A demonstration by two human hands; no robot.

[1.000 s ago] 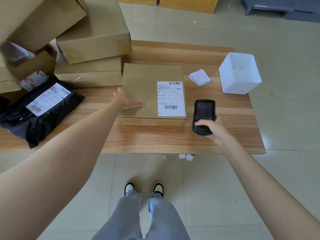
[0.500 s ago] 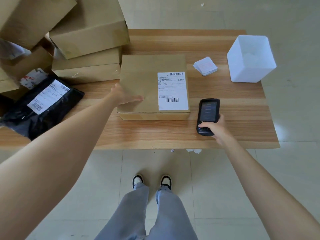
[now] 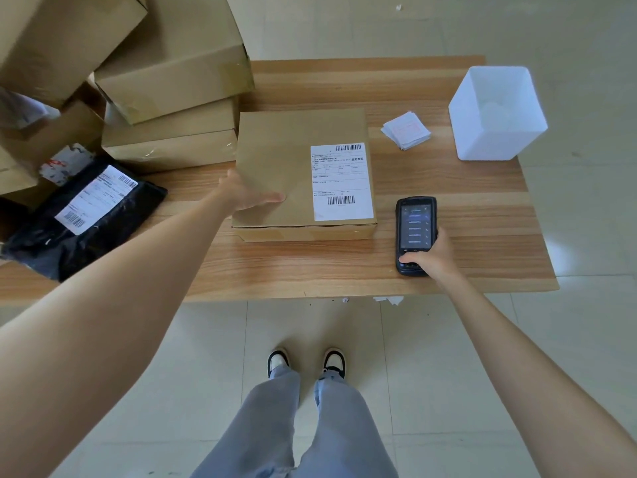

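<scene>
Right grip [image 3: 431, 258] is closed round the lower end of a black handheld barcode scanner [image 3: 415, 225], with the thumb on the keys below the screen. The scanner lies lengthwise on the light wooden counter [image 3: 475, 201], just right of a flat brown cardboard box [image 3: 282, 157]. Its lit screen shows a list of blue rows, too small to read.

Left grip [image 3: 246, 194] rests on the box's near left corner, thumb straight across the top. The fingers drop out of sight past the left edge, so I cannot tell whether they clasp the side.

The box lies flat near the middle of the counter. On the right part of its top is a white shipping label [image 3: 341, 182] with one barcode at its top, another near its bottom, and lines of fine Chinese print that cannot be read.

At the far right corner stands a white plastic square bin [image 3: 496, 115], with a small stack of white paper slips [image 3: 406, 131] between it and the box. To the left lies a black plastic mailer bag [image 3: 51, 243] bearing its own white barcode label [image 3: 96, 200], and behind it is a pile of plain brown cartons [image 3: 172, 70].
</scene>
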